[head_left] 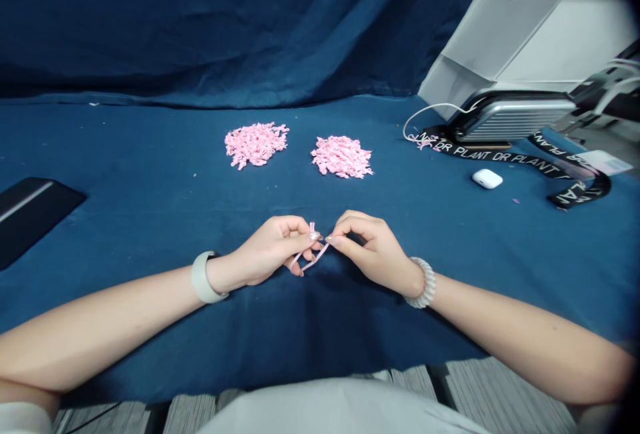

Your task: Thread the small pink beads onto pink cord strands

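Note:
A thin pink paper strip or ribbon [315,260] is stretched between my two hands, above the near middle of the blue cloth. My left hand [280,244] pinches it, and a short pink end sticks up over the thumb and forefinger. The strip loops down under the left fingers. My right hand [367,244] pinches the other part of the strip between thumb and forefinger. Beyond my hands lie two heaps of small pink folded or knotted pieces, a left heap [256,144] and a right heap [343,157].
Blue cloth [150,161] covers the table. At right are a white earbud case [487,179], a black lettered strap [490,155], a ribbed silver case [517,119] with a white cable, and a few pink bits. A dark flat object [37,214] lies at left.

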Demonstrator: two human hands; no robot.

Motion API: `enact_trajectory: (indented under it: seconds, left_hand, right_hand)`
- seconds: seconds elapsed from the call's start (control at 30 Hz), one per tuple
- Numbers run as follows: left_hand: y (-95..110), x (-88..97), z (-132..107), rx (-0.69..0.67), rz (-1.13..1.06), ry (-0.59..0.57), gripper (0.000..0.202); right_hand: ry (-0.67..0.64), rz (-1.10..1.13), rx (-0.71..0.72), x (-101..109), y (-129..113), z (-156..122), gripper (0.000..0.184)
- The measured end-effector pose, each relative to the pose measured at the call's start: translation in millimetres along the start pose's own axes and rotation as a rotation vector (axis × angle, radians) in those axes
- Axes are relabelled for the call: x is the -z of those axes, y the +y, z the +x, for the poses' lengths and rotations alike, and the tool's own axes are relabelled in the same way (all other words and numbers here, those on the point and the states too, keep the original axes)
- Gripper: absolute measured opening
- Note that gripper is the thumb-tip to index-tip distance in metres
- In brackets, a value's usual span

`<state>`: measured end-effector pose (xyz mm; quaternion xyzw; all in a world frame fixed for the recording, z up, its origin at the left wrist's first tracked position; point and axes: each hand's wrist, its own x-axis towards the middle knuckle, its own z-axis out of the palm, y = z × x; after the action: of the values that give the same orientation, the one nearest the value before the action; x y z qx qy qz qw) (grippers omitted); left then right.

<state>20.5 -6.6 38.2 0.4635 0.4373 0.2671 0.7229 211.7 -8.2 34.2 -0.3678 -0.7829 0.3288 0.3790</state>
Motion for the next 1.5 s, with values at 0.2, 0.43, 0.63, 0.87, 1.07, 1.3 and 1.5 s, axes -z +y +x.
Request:
enact_trajectory:
  seconds: [0.2,0.43,0.63,0.87,1.07,1.3,1.5]
  left_hand:
    - [6,-2.7,-2,-0.02,0.092,-0.033,0.026]
    - [7,-2.7,-3,-0.003,0.164,-0.062,0.029]
    - [6,-1.7,-2,0.011,0.181,-0.072,0.031]
    - [9,-3.8,-3,0.011,0.222,-0.074,0.027]
    - [9,-3.6,-2,0.018,0.207,-0.082,0.027]
    - [9,-4.5,-2,0.038,0.147,-0.076,0.025]
    - [9,-4.0,-1,0.038,0.139,-0.082,0.027]
  right_hand:
    - [0.031,0.035,-0.001,-2,1,2,0.02]
    - [0.043,0.054,-0.011,-5,3,4,0.016]
    - [0.056,0.069,-0.007,-6,2,4,0.013]
    - [0.072,0.086,-0.02,-10,1,5,0.013]
    - [0.066,0.11,-0.038,-11,1,7,0.013]
    - [-0.028,0.22,-0.17,-4,7,11,0.02]
    - [-0.076,0.194,-0.178,-5,6,11,0.018]
